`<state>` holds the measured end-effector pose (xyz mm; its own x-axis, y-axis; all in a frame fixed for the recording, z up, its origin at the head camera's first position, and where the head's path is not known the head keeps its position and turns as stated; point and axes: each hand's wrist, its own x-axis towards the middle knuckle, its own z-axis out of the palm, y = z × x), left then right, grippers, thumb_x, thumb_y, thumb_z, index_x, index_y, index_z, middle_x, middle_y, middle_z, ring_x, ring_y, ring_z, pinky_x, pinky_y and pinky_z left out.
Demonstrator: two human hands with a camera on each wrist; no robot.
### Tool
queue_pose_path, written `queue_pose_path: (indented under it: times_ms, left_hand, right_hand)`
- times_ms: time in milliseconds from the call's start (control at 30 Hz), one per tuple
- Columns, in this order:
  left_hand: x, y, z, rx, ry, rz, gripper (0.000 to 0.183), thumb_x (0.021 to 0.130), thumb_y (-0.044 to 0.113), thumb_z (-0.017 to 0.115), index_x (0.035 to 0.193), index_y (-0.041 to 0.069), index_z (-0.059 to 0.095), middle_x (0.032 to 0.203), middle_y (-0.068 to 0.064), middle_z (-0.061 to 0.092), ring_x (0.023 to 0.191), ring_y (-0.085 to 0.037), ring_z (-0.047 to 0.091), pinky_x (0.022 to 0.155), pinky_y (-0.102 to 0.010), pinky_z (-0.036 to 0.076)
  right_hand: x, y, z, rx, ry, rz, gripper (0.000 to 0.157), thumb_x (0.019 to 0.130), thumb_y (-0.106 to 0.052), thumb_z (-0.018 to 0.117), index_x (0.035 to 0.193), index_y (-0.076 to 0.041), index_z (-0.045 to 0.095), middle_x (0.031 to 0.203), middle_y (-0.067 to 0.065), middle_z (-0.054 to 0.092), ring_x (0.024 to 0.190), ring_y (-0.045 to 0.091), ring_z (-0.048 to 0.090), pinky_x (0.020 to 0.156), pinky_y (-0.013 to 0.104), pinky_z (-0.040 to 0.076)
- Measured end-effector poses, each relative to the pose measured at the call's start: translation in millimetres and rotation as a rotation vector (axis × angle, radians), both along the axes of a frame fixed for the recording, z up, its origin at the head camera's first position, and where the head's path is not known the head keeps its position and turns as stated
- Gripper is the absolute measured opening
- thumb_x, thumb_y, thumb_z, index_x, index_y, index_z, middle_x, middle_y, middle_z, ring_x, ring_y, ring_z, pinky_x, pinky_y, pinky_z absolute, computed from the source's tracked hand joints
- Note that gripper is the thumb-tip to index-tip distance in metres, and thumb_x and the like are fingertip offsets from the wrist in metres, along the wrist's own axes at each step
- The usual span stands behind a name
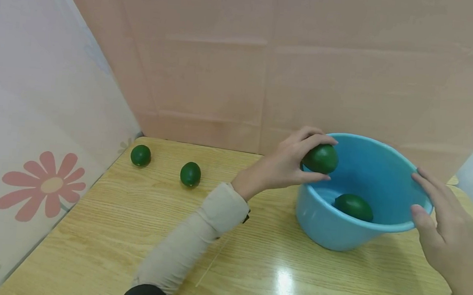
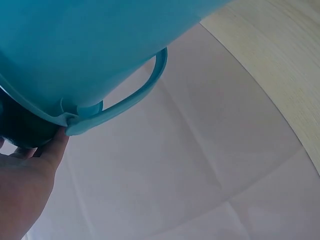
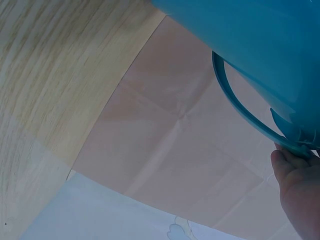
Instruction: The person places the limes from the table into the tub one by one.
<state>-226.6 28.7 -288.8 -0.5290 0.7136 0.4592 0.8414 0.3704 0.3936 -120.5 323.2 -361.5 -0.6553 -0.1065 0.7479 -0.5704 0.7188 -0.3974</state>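
Note:
My left hand (image 1: 279, 162) grips a glossy dark green oval fruit (image 1: 323, 159) at the left side of a light blue plastic bucket's rim. Thumb and fingers curve round the fruit. In the left wrist view, the fingers sit right by the end of the bucket handle (image 2: 132, 102). A second green fruit (image 1: 354, 207) lies inside the bucket (image 1: 330, 231). On the bucket's right side, my right hand (image 1: 448, 229) holds the rim between thumb and fingers. The right wrist view shows those fingertips (image 3: 285, 157) at the other handle end.
Two more round green fruits, one nearer (image 1: 190, 174) and one by the back left corner (image 1: 141, 155), lie on the wooden table (image 1: 129, 231). A beige sheet (image 1: 210, 62) hangs behind the table. A white flower-patterned sheet (image 1: 26, 117) borders it at left.

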Motion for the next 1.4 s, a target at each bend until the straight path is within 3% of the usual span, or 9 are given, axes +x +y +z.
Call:
queue_pose_path:
  times_ms: [633,1400]
  left_hand:
    - [2.6,28.1,8.5,-0.155,-0.110,0.100,0.064,0.088,0.040,0.074,0.144,0.023,0.048,0.141,0.000,0.046,0.123,-0.011,0.047,0.098,-0.018,0.042]
    - [-4.5,52.5,11.7,-0.366,-0.192,0.151,0.066,0.089,0.046,0.071,0.146,0.035,0.041,0.147,0.010,0.040,0.127,-0.006,0.041,0.100,-0.020,0.041]
  right_hand:
    - [2.9,2.1,0.7,-0.015,-0.014,-0.015,0.045,0.104,-0.017,0.042,0.141,0.007,0.048,0.156,-0.011,0.039,0.143,-0.006,0.032,0.114,0.007,0.019]
    - [1.7,3.4,-2.9,-0.022,-0.005,-0.016,0.045,0.103,-0.016,0.042,0.140,0.008,0.049,0.155,-0.014,0.040,0.142,-0.007,0.032,0.115,0.008,0.019]
